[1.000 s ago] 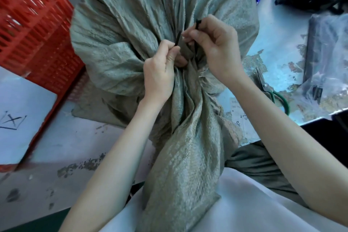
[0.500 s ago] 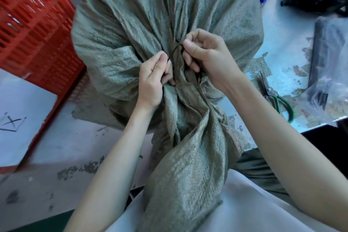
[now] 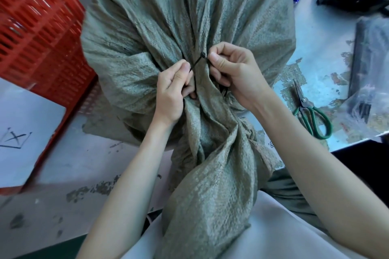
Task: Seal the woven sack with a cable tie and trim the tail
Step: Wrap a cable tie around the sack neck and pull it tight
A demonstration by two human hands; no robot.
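A grey-green woven sack [image 3: 147,33] stands on the table, its neck gathered and twisted toward me. A thin black cable tie [image 3: 197,62] runs around the neck, and its head shows between my hands. My left hand [image 3: 172,92] pinches the tie's tail by thumb and forefinger. My right hand [image 3: 233,69] pinches the tie beside its head, at the right of the gathered neck. Part of the tie's loop is hidden behind the fabric and my fingers. Green-handled scissors [image 3: 311,113] lie on the table to the right, apart from both hands.
A red plastic crate [image 3: 35,33] stands at the left, close against the sack. White paper with an X mark [image 3: 19,132] lies at the left. A clear plastic bag with dark items [image 3: 370,73] sits at the far right. The table edge [image 3: 357,143] runs below the scissors.
Both hands have stayed at the sack's neck. The cable tie's head now shows clearly between them, with the tail stretched from it down to my left thumb. The sack has shifted slightly.
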